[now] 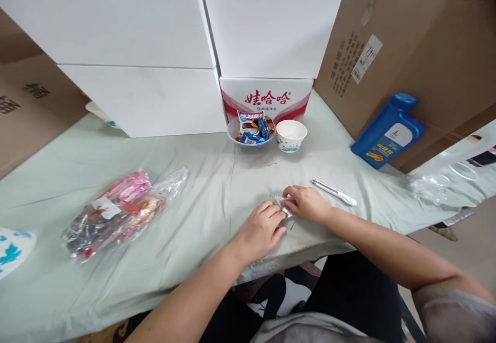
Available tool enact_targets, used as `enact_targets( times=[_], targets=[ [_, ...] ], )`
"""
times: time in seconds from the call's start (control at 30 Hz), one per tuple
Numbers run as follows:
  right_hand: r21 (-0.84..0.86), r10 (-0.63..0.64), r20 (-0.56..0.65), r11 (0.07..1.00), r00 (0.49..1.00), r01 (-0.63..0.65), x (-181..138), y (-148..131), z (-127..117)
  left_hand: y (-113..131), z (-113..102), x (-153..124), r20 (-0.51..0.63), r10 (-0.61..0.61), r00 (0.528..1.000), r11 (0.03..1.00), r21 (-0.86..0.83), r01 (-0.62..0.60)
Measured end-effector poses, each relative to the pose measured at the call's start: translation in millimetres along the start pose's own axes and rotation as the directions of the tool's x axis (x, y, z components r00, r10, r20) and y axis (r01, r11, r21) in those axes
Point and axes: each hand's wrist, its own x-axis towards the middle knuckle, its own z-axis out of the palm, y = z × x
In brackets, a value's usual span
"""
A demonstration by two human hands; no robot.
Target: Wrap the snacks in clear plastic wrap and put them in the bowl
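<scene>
A small piece of crinkled clear plastic (285, 207) lies near the table's front edge, between my two hands. My right hand (309, 204) has its fingers curled around the far side of it. From the near left, my left hand (259, 233) presses bent fingers against the same plastic, its thumb pointing right. Whatever the plastic may contain is hidden by my fingers. Just beyond my right hand lies a slim white pen-like tool (334, 192), which neither hand touches.
Behind my hands are a clear bowl (231, 132) of wrapped snacks and a white paper cup (291, 137). Plastic-bagged pink and brown items (116, 214) lie left. A blue bottle (389, 131) leans against a cardboard box (387, 59) at right. White boxes (139, 100) stand at the back.
</scene>
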Motion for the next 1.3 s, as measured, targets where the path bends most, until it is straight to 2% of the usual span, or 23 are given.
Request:
enact_targets(
  times=[0.1,0.17,0.2,0.27,0.33,0.4,0.53,0.63,0.77,0.87,0.97,1.03,1.1,1.13,1.2,1.3],
  targets=[
    [-0.098,0.091,-0.088,0.990,0.992,-0.099,1,8,-2,3,-1,0,0.023,-0.025,0.999,0.998,0.050,0.024],
    [-0.117,0.052,-0.208,0.990,0.977,-0.078,-1,15,-4,4,-2,0,0.034,-0.047,0.998,0.997,0.060,0.044],
    [-0.111,-0.014,-0.267,0.994,0.964,-0.016,-3,17,-4,4,-2,0,0.037,-0.052,0.998,0.997,0.065,0.049],
    [-0.081,-0.212,-0.333,0.977,0.919,0.196,-11,18,-2,4,-1,0,0.041,-0.049,0.998,0.996,0.076,0.046],
    [-0.033,-0.384,-0.325,0.918,0.864,0.395,-19,14,3,4,1,-1,0.025,-0.050,0.998,0.995,0.087,0.047],
    [0.009,-0.449,-0.300,0.881,0.842,0.473,-27,9,10,2,2,-1,-0.038,-0.111,0.993,0.986,0.122,0.115],
    [0.025,-0.418,-0.282,0.896,0.863,0.443,-31,3,18,-2,-1,-2,-0.133,-0.286,0.949,0.920,0.238,0.311],
    [0.016,-0.437,-0.272,0.889,0.857,0.458,-28,3,18,-2,-2,-2,-0.119,-0.296,0.948,0.903,0.288,0.318],
    [0.034,-0.493,-0.293,0.851,0.819,0.524,-14,12,10,-1,-1,-2,-0.119,-0.301,0.946,0.894,0.310,0.324],
    [0.047,-0.401,-0.457,0.880,0.794,0.472,13,28,-18,0,0,-3,-0.118,-0.303,0.946,0.897,0.300,0.325],
    [-0.003,-0.178,-0.622,0.974,0.762,0.225,59,45,-63,-2,3,-3,-0.132,-0.292,0.947,0.902,0.291,0.318],
    [-0.062,-0.054,-0.557,0.998,0.829,0.023,95,54,-90,-3,4,-2,-0.132,-0.291,0.948,0.903,0.289,0.317],
    [-0.152,0.074,-0.303,0.980,0.950,-0.125,130,59,-106,-4,4,-1,-0.118,-0.302,0.946,0.903,0.282,0.324],
    [-0.171,0.104,-0.204,0.975,0.973,-0.140,145,61,-109,-4,4,-1,-0.111,-0.312,0.944,0.903,0.276,0.330],
    [-0.191,0.138,-0.029,0.971,0.990,-0.141,170,62,-109,-4,2,0,-0.100,-0.328,0.939,0.903,0.261,0.343],
    [-0.203,0.160,0.097,0.969,0.982,-0.138,189,60,-104,-3,-1,-1,-0.085,-0.336,0.938,0.906,0.243,0.347]
  ],
)
